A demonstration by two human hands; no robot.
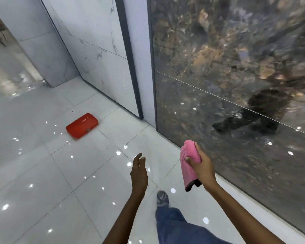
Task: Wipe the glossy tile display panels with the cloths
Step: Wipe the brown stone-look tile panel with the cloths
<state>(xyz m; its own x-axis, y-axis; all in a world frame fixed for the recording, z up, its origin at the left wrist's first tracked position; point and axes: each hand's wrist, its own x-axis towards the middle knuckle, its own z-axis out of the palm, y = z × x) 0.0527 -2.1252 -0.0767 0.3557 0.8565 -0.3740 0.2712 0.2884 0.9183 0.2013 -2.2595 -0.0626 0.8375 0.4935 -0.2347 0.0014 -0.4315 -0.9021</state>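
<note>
A dark, glossy marble-patterned display panel (236, 85) fills the right side, standing upright on the white tiled floor (42, 173), its surface mirroring a dim figure. To its left, past a dark frame edge, stands a white veined tile panel (95, 41). A red flat case (82, 125) lies on the floor, well apart from the person. A jeans-clad leg (173, 226) and a shoe (162, 198) show below. The right hand (202, 169) grips a folded pink cloth (189, 164) near the dark panel's lower edge, not touching it. The left hand (139, 171) hangs beside it, fingers relaxed and holding nothing.
</note>
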